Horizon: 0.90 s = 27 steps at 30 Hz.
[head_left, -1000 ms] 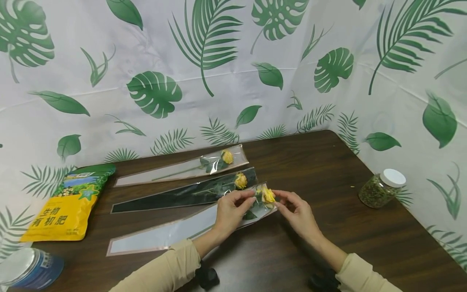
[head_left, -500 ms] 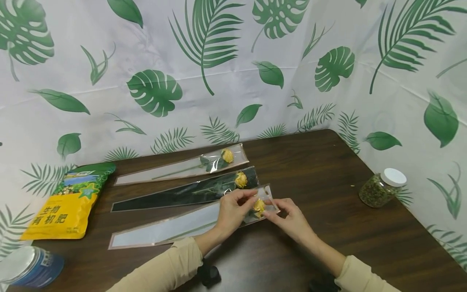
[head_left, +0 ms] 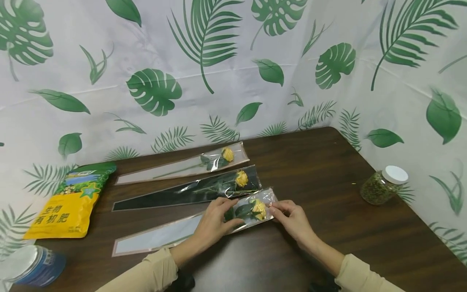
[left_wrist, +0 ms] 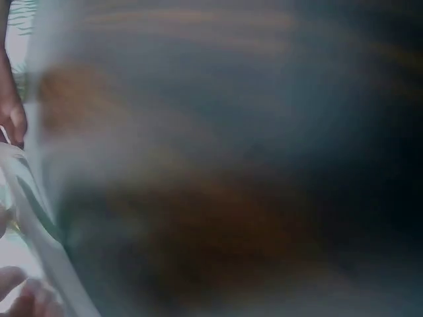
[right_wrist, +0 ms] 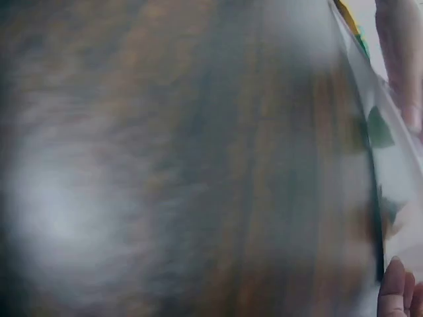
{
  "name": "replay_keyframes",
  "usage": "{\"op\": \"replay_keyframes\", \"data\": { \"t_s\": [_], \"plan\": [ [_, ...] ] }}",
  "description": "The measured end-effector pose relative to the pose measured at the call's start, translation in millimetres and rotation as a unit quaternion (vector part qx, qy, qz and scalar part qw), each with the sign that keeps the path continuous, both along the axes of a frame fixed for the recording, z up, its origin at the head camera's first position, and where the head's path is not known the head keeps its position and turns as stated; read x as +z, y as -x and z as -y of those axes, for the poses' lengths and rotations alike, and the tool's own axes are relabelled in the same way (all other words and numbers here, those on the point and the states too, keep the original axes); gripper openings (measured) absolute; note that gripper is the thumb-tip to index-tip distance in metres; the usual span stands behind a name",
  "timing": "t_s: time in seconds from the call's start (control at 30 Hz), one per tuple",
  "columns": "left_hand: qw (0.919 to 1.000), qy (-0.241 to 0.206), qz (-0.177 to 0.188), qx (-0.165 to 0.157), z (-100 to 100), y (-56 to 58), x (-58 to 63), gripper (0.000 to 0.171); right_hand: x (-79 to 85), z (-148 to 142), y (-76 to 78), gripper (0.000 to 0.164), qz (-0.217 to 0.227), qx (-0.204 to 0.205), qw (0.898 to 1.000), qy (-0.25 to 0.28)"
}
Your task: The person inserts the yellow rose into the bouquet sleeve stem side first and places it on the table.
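Note:
In the head view, a long tapered flower sleeve [head_left: 157, 233] with a white back and clear front lies nearest me. Inside its wide end are a yellow rose [head_left: 259, 209] and dark green leaves. My left hand [head_left: 215, 221] rests across the sleeve just left of the leaves, thumb and fingers spread apart. At the wide end, my right hand [head_left: 293, 221] pinches the sleeve's edge beside the bloom. The left wrist view is mostly blurred tabletop, with fingers [left_wrist: 33, 300] at lower left. In the right wrist view, fingertips [right_wrist: 393, 287] meet the sleeve's edge at lower right.
Behind lie a black sleeve [head_left: 153, 199] and a white sleeve [head_left: 171, 168], each with a yellow rose. A yellow fertilizer bag [head_left: 62, 211] and a blue can [head_left: 40, 265] stand left. A white-lidded jar [head_left: 377, 188] of dried green bits sits at the right table edge.
The rose has slipped left, deeper into the sleeve, and now lies under the clear film. My left hand has moved left off the bloom; my right hand stays at the wide end.

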<state>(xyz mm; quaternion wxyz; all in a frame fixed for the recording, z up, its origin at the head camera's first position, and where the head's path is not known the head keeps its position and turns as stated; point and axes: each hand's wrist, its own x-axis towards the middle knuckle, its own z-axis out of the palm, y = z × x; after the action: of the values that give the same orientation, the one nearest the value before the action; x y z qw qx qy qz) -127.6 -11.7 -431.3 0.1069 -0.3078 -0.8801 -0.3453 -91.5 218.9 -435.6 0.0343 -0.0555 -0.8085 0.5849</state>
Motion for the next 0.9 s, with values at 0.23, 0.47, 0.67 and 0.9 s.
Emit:
{"op": "replay_keyframes", "data": {
  "t_s": [0.23,0.47,0.67,0.9],
  "plan": [
    [0.9906,0.125,-0.050,-0.023,20,-8.8,-9.2,0.055,0.6,-13,-9.9,0.016,0.013,0.012,1.000,-0.016],
    [0.9807,0.177,-0.076,-0.035,27,-11.7,-8.6,0.059,-2.9,-31,-18.8,0.018,0.034,0.102,0.991,-0.079],
    [0.9796,0.168,-0.097,-0.055,33,-7.9,-12.6,0.059,-3.1,-41,-15.9,0.022,0.013,0.181,0.976,-0.116],
    [0.9742,0.188,-0.077,-0.097,37,-3.6,-10.0,0.059,1.8,-51,-10.4,0.019,0.014,0.270,0.951,-0.148]
  ]
}}
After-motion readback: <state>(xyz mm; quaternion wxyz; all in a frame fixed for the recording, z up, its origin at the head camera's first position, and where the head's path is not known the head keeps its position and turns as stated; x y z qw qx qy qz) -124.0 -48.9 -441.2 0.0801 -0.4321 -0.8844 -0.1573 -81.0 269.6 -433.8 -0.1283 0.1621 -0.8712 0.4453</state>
